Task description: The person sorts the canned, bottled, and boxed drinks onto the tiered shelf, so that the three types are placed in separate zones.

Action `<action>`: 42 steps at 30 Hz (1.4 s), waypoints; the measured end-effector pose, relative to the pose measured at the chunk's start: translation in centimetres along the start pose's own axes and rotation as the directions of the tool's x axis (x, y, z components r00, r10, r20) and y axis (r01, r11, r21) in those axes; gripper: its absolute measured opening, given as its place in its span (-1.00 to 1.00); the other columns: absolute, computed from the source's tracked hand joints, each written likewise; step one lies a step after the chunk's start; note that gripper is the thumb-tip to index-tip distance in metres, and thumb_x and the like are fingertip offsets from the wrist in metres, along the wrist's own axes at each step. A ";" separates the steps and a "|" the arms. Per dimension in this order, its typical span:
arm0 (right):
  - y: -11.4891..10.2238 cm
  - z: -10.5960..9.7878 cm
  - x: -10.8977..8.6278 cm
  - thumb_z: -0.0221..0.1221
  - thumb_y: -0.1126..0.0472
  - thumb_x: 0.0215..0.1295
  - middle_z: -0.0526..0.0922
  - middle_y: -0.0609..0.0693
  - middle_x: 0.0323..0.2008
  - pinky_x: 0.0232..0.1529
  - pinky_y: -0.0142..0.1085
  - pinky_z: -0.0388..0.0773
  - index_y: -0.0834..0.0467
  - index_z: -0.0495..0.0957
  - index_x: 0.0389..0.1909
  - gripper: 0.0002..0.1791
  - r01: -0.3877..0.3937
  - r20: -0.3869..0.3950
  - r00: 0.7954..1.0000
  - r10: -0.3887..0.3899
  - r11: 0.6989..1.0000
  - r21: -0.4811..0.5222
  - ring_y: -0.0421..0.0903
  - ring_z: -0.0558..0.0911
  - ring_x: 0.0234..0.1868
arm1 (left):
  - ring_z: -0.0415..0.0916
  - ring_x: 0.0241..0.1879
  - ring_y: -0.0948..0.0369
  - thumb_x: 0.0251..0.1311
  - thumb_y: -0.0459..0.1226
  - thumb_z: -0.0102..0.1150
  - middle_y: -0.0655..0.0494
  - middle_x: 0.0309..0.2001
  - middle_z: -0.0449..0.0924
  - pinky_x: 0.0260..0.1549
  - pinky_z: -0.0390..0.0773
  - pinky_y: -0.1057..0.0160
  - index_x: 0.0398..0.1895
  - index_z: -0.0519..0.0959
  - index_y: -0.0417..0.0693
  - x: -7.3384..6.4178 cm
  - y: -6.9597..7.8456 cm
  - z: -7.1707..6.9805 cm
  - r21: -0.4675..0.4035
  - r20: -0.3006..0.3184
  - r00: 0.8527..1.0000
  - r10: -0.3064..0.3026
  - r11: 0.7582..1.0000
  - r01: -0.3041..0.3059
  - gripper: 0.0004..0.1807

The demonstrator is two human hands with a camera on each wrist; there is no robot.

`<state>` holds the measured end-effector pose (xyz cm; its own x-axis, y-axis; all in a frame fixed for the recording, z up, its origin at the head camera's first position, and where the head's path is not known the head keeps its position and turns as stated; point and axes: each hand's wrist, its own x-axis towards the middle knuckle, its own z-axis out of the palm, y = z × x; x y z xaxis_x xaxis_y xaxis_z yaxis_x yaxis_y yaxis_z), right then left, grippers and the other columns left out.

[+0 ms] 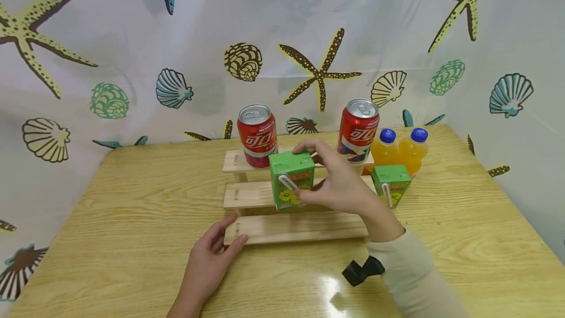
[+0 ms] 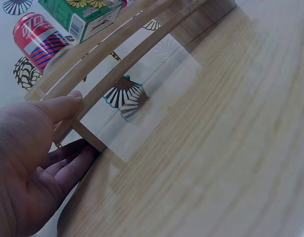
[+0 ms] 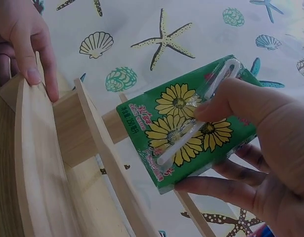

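My right hand point(image 1: 337, 180) grips a green drink carton point(image 1: 291, 178), thumb on its front and fingers behind. Yellow flowers and a white straw show on the carton's face in the right wrist view. It is held in front of the middle board of a three-step wooden rack point(image 1: 295, 227). At the rack's left end, my left hand point(image 1: 212, 256) holds the lowest board, its thumb point(image 2: 67, 104) on top and its fingers at the end support. Two red soda cans point(image 1: 258, 136) point(image 1: 358, 130) stand on the top step, one towards each end.
Right of the rack stand a second green drink carton point(image 1: 390, 185) and two orange drink bottles point(image 1: 412, 151) with blue caps. A curtain point(image 1: 194, 28) printed with shells and starfish hangs behind the wooden table point(image 1: 145, 200).
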<state>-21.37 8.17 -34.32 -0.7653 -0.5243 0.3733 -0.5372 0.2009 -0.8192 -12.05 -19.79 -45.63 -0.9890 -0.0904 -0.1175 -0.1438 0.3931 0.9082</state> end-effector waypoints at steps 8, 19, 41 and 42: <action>-0.2 1.3 0.9 0.47 0.43 -0.04 0.54 0.08 0.08 -0.21 -0.30 0.73 0.08 0.34 0.19 -0.24 0.050 -0.036 0.998 -0.053 0.995 -0.092 0.05 0.54 0.08 | 0.21 0.48 0.00 0.16 0.17 0.33 0.14 0.47 0.31 0.39 0.33 0.02 0.37 0.43 0.22 0.1 0.0 0.1 0.003 0.000 1.000 -0.007 1.000 0.007 -0.29; -0.5 3.0 1.8 0.48 0.39 -0.05 0.52 0.09 0.05 -0.09 -0.27 0.68 0.13 0.24 0.27 -0.14 0.036 -0.086 0.995 -0.046 0.993 -0.112 0.01 0.56 0.05 | 0.24 0.46 -0.01 0.14 0.19 0.33 0.14 0.46 0.32 0.39 0.34 0.00 0.37 0.43 0.22 0.2 0.0 -0.1 0.013 -0.005 1.000 -0.004 1.000 0.004 -0.27; -0.1 4.8 2.8 0.46 0.42 -0.11 0.52 0.09 0.06 0.13 -0.17 0.60 0.20 0.27 0.21 -0.18 0.010 -0.117 0.993 -0.023 0.994 -0.108 -0.05 0.55 0.07 | 0.22 0.47 -0.01 0.14 0.20 0.32 0.18 0.45 0.34 0.39 0.34 -0.01 0.36 0.44 0.23 0.1 -0.1 -0.1 0.022 -0.005 1.000 -0.002 1.000 0.003 -0.28; -0.1 4.9 2.8 0.46 0.42 -0.11 0.52 0.09 0.06 0.12 -0.17 0.61 0.19 0.27 0.21 -0.18 0.003 -0.124 0.992 -0.016 0.994 -0.111 -0.04 0.55 0.07 | 0.23 0.47 -0.02 0.15 0.19 0.32 0.18 0.45 0.34 0.39 0.34 -0.01 0.36 0.44 0.23 0.1 -0.1 -0.1 0.020 -0.006 1.000 0.000 1.000 0.000 -0.28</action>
<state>-21.69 2.67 -35.33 -0.7945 -0.4207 0.4379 -0.5751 0.2898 -0.7650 -12.11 -19.88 -45.68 -0.9887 -0.0963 -0.1151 -0.1448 0.4112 0.9000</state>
